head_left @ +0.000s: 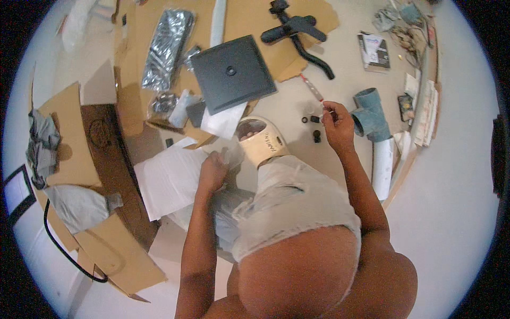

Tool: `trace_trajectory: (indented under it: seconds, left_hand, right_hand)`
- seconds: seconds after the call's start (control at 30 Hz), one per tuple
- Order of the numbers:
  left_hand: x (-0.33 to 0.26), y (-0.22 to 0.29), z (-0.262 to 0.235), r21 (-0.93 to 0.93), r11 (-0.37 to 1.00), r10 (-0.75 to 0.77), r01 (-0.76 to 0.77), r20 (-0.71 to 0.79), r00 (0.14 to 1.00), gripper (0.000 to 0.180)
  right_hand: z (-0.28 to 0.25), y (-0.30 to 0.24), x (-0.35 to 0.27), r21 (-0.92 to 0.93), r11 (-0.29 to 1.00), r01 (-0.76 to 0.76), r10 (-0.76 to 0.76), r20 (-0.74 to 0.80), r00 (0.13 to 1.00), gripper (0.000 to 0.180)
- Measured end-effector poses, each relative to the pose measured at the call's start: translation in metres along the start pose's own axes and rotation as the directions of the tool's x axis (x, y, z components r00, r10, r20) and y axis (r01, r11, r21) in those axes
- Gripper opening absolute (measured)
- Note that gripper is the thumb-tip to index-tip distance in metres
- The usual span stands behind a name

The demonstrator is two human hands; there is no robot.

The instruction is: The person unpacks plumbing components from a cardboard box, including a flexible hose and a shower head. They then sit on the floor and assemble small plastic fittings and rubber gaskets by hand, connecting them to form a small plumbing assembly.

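My left hand (213, 173) is closed on a crumpled clear plastic bag (232, 156), beside white packing foam (172, 178). My right hand (339, 125) is raised over the floor with thumb and fingers pinched together; whatever is between them is too small to make out. Just beyond its fingertips lies a thin tool with red ends (312, 87). Left of the right hand are small black fittings (317, 136) and a black ring (304, 120). A square black shower head (234, 73) lies farther off, at the middle.
An open cardboard box (69, 141) stands on the left. A black tap-like fixture (297, 32) and a plastic-wrapped part (168, 49) lie on flattened cardboard. To the right are a grey pipe tee (369, 114) and a small package (375, 51). My slippered foot (263, 141) is between my hands.
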State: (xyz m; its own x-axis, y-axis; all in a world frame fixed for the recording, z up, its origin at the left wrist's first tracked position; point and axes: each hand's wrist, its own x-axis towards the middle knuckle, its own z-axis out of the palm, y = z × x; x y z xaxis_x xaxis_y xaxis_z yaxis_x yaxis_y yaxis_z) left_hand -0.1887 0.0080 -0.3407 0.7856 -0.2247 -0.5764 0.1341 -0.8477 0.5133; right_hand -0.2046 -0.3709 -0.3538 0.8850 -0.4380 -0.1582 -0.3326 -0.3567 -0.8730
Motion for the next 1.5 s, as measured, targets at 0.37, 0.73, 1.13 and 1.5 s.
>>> trace_trajectory:
  seconds: [0.37, 0.73, 1.13, 1.5]
  left_hand:
    - [-0.001, 0.029, -0.009, -0.414, 0.904, -0.069, 0.107, 0.107, 0.992, 0.031]
    - [-0.019, 0.058, -0.082, 0.056, 0.998, -0.031, 0.019, 0.223, 0.974, 0.061]
    - [0.057, 0.053, -0.116, -0.437, 0.896, -0.025, -0.075, -0.217, 0.976, 0.032]
    - [0.060, 0.067, -0.092, -0.469, 0.877, -0.031, -0.108, -0.280, 0.960, 0.028]
  right_hand:
    - [0.104, -0.055, 0.067, -0.197, 0.977, 0.083, -0.027, 0.270, 0.963, 0.036]
    - [0.007, -0.034, 0.103, -0.277, 0.951, -0.138, 0.217, 0.278, 0.936, 0.025]
    - [-0.033, 0.024, 0.009, -0.562, 0.827, 0.030, 0.172, 0.303, 0.937, 0.027]
    - [-0.019, 0.051, 0.007, -0.471, 0.882, 0.035, 0.063, 0.192, 0.979, 0.017]
